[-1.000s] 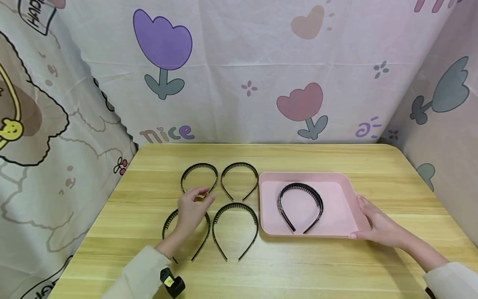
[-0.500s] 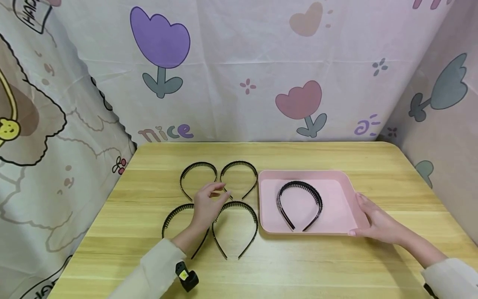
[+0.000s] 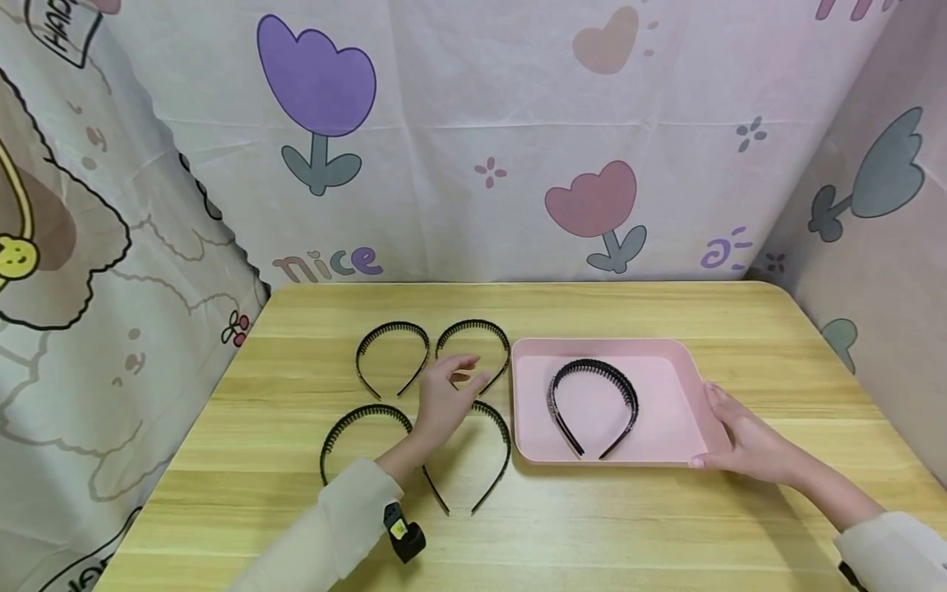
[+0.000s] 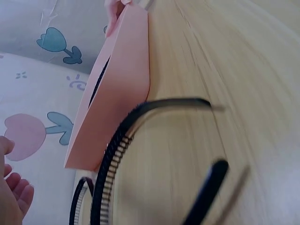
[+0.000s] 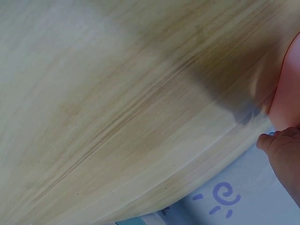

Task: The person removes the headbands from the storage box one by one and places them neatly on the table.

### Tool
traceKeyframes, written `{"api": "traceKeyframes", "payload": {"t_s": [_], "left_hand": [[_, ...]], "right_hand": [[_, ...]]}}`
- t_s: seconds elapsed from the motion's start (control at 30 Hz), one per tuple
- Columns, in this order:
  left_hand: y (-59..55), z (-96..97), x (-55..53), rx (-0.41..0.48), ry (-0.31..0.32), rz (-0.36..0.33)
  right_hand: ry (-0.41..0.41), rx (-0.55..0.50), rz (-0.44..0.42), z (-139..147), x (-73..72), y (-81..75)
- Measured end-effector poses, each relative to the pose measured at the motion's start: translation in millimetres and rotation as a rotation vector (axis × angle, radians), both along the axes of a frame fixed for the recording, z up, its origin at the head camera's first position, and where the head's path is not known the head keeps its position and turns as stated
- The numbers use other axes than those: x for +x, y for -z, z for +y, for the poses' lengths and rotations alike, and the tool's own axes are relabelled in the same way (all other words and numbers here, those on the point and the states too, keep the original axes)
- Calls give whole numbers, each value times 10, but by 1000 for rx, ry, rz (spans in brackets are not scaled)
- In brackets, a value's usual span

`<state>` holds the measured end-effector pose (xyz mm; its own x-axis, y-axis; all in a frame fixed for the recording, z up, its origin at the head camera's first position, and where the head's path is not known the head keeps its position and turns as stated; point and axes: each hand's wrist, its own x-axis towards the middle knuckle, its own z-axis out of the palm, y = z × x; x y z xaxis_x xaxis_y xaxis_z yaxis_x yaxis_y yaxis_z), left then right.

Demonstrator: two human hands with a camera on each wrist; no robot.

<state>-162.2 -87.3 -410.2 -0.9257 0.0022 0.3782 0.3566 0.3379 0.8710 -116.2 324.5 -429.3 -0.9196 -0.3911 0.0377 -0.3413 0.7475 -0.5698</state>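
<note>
Hovering over the ends of the far right headband, the left hand has its fingers loosely bent and parted from the thumb, with nothing between them. The left-wrist view shows this hand apart from the bands visible there. The right hand grips the right wall of the pink tray near its front corner. Three more black headbands lie flat on the table: the far left headband, the near left headband and the near right headband, the last two partly covered by the left arm. Inside the tray rests another black headband; its left side looks doubled, but whether two are stacked cannot be told. Each band is probably light, springy plastic, smooth outside and toothed within. The crown of the arch should offer the surest pinch; the slim ends would likely flex or swing, and forcing them apart could snap the band.
</note>
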Motion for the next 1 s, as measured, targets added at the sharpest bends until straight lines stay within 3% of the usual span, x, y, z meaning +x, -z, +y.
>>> {"api": "traceKeyframes", "payload": {"t_s": [0.37,0.6,1.0], "left_hand": [[36,424,10,39,68,-71],[121,670,7,-4,95,-6],[219,958,-67,-55,49,-38]], "right_hand": [[-2,-7,11,0,-2,13],[-3,11,34,17,-8,38],[2,19,31,14,-6,32]]}}
